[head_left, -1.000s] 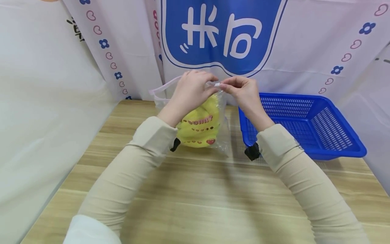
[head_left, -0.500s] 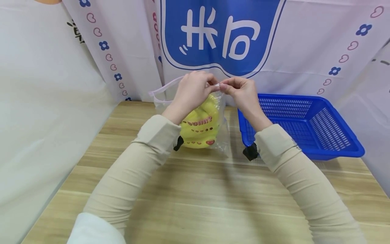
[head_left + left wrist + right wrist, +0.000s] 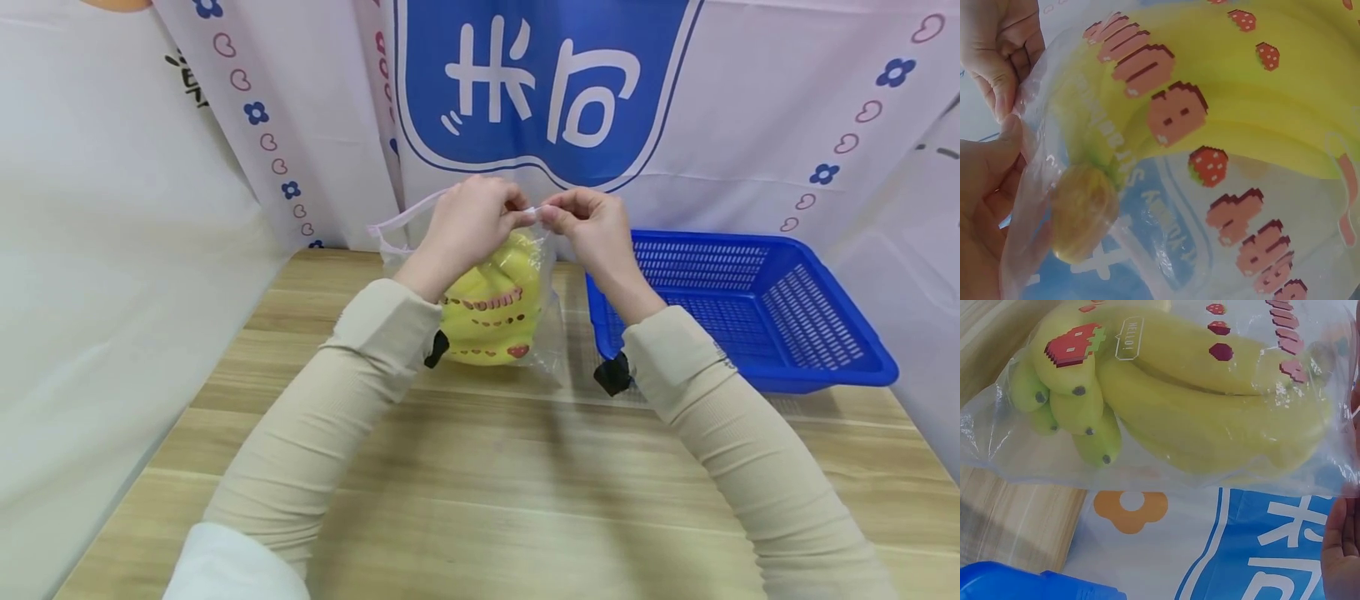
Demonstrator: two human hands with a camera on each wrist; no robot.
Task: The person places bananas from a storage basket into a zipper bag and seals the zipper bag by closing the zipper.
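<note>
Near the far table [image 3: 495, 508] edge, your left hand [image 3: 472, 223] and right hand [image 3: 597, 229] are pinching the bag [image 3: 552, 340] by its top, probably its surest hold; bananas [image 3: 1210, 428] are likely weighing down its soft, slippery plastic.

Clear plastic bag [image 3: 552, 333], printed with pink pixel-style lettering and red strawberries, stands upright on the worktop [image 3: 487, 475]; its pale pink top edge [image 3: 408, 218] gapes at the left in the head view and is pinched between both hands farther right. Inside: one bunch of plump yellow bananas [image 3: 1216, 425], brown stem end [image 3: 1085, 212] up near the mouth, greenish dark-ended tips [image 3: 1088, 415] at the opposite end.
</note>
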